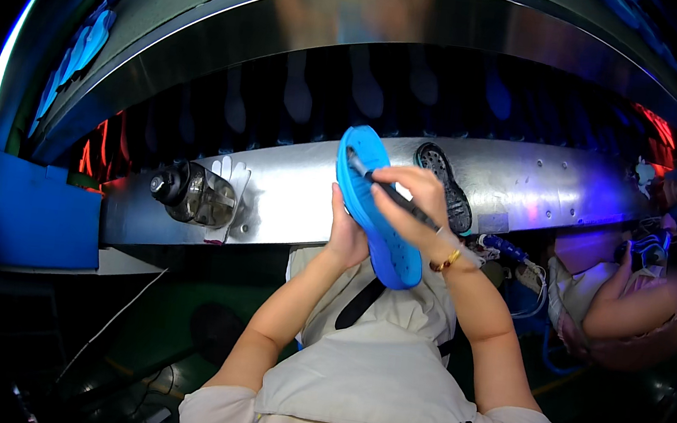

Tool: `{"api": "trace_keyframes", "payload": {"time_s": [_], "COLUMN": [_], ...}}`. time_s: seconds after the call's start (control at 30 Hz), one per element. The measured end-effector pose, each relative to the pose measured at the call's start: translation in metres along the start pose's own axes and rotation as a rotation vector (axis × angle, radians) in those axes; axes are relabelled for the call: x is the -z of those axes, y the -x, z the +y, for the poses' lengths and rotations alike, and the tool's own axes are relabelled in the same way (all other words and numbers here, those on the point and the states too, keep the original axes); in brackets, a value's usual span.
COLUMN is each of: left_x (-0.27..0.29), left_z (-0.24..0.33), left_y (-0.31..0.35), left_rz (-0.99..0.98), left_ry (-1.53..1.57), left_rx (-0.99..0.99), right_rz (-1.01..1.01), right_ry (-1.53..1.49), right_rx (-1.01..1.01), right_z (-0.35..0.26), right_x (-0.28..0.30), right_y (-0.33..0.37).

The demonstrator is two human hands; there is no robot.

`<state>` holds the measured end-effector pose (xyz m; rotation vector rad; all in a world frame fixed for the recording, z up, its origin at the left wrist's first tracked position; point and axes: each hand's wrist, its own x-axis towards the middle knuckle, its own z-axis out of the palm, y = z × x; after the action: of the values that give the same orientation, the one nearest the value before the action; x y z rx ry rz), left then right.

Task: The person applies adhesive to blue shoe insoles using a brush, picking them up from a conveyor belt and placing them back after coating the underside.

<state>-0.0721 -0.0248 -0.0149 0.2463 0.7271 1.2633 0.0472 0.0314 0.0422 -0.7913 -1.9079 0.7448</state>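
Note:
A bright blue shoe sole (383, 246) is tilted in front of me, above the near edge of the metal ledge. My left hand (344, 233) grips it from its left side, with the fingers partly hidden behind it. In my right hand (415, 199) is a dark-handled brush (401, 199), held like a pen. Its tip touches the inner face of the sole near the far end. A black patterned sole (444, 187) lies on the ledge just beyond my right hand. Farther left stands a murky container with a black top (194, 193), with a white glove (233, 176) beside it.
The metal ledge (290, 193) runs across in front of me. Beyond it, rows of soles (298, 90) stand in a dark recess under a curved metal hood (294, 18). A co-worker's arm (636, 308) and cables (543, 285) are at the right. A blue box (37, 215) borders the left.

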Motion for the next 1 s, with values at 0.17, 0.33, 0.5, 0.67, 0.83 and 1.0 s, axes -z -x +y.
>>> {"api": "trace_keyframes", "payload": {"time_s": [0.17, 0.33, 0.5, 0.67, 0.83, 1.0], "left_x": [0.026, 0.006, -0.022, -0.026, -0.033, -0.033], "left_z": [0.034, 0.039, 0.026, 0.032, 0.034, 0.042], "left_y": [-0.007, 0.019, 0.021, 0.021, 0.023, 0.019], "left_rz": [0.008, -0.176, -0.408, -0.041, -0.186, -0.119], "left_ry": [0.018, 0.027, 0.127, 0.176, -0.060, -0.072], "left_rx": [-0.129, 0.010, 0.120, 0.056, 0.014, -0.162], "right_rz": [-0.255, -0.412, -0.096, -0.430, -0.284, -0.396], "right_ry": [-0.020, -0.387, -0.478, -0.642, -0.584, -0.651], "right_rx": [0.016, -0.263, -0.300, -0.037, -0.310, -0.105], "right_z": [-0.017, -0.022, -0.018, -0.029, -0.014, -0.025], "right_x": [0.013, 0.045, 0.048, 0.058, 0.057, 0.065], "right_y": [0.049, 0.034, 0.003, 0.006, 0.011, 0.013]}}
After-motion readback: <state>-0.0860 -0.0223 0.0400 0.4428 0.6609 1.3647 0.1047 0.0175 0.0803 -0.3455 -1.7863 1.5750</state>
